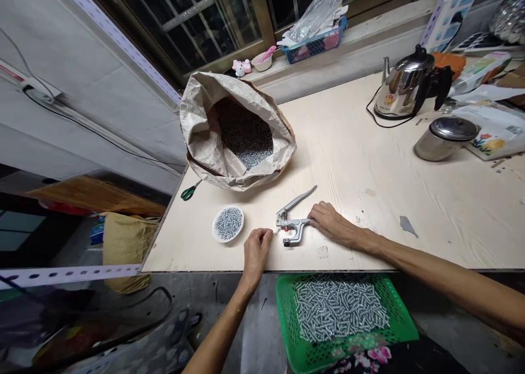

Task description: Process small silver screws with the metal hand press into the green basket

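Note:
Snap-fastener pliers [296,231] lie on the table, one lever raised and the jaws toward me. My right hand [330,221] is closed around the end of their lower handle. Just left of the jaws, the fingers of my left hand [256,248] are pinched together. A tiny light piece seems to show by its fingertips, too small to name. Beside that hand stands a white bowl [215,233] of small metal screw-like pieces. Behind them a large paper-lined sack [200,117] gapes, with many similar metal pieces inside.
Below the table edge, a green plastic basket [286,322] holds many metal pieces near my lap. Green-handled scissors [188,192] lie at left. A steel kettle [404,87], a lidded metal canister [441,139] and packets occupy the right. A blue basket [314,45] sits on the sill.

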The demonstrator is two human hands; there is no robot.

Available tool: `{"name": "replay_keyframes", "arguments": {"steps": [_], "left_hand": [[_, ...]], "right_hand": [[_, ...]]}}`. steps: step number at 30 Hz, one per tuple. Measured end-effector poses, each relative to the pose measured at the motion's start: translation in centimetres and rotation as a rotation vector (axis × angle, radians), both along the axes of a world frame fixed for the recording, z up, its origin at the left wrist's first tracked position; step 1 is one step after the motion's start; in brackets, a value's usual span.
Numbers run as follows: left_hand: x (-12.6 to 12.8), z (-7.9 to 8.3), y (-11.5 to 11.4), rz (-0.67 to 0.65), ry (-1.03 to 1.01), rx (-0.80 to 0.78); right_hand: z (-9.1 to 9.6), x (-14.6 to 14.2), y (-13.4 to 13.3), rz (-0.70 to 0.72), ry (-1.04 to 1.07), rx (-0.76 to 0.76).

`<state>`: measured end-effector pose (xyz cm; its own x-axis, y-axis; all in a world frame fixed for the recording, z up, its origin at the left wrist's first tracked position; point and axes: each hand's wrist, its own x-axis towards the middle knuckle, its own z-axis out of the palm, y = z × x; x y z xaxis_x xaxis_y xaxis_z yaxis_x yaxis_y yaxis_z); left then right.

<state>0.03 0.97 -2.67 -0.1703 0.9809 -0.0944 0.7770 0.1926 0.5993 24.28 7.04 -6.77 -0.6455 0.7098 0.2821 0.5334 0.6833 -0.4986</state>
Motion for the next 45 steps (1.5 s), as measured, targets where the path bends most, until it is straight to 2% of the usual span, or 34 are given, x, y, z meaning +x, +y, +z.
{"name": "replay_keyframes", "arguments": {"steps": [7,9,13,16,18,20,25,27,28,30,32,34,36,40,45], "left_hand": [[1.2,-1.7,0.3,-0.115,0.203,0.116],[1.1,-2.0,0.6,-0.081,0.199,0.146],[0.7,-2.5,1.7,0.087,0.221,0.223],[0.3,-2.6,2.8,0.067,0.296,0.138],[0.4,-2.3,3.0,0.029,0.333,0.070],[1.2,-1.3,2.0,-0.013,0.326,0.056],[3.7,2.6,-2.9,-0.307,0.136,0.146],[2.5,3.8,-3.3,-0.283,0.184,0.205],[1.3,4.2,-2.8,-0.205,0.247,0.246],[-2.1,4.5,-1.2,-0.005,0.409,0.268],[-5.5,4.3,0.7,0.080,0.549,0.194],[-7.9,3.7,2.0,0.049,0.649,0.122],[-9.0,3.2,2.5,-0.041,0.733,0.083],[-9.4,2.5,2.5,-0.168,0.826,0.064],[-10.0,2.4,3.1,-0.202,0.748,0.063]], "right_hand": [[-0.7,0.9,1.0,-0.082,0.172,-0.071],[-0.9,1.0,1.1,-0.088,0.173,-0.065],[-1.2,0.9,1.1,-0.097,0.164,-0.047],[-1.3,0.8,1.2,-0.103,0.159,-0.046],[-1.3,0.8,1.2,-0.104,0.164,-0.050],[-1.5,0.8,1.2,-0.101,0.181,-0.056],[-1.9,0.8,1.3,-0.087,0.207,-0.065],[-2.1,0.8,1.3,-0.083,0.207,-0.074],[-2.1,0.8,1.3,-0.080,0.207,-0.078],[-2.2,0.8,1.2,-0.075,0.202,-0.082],[-2.2,0.8,1.2,-0.070,0.191,-0.080],[-2.3,0.8,1.1,-0.066,0.176,-0.079],[-2.4,0.7,1.1,-0.066,0.162,-0.076],[-2.4,0.7,1.1,-0.068,0.149,-0.066],[-2.2,0.7,1.2,-0.064,0.143,-0.062]]}}
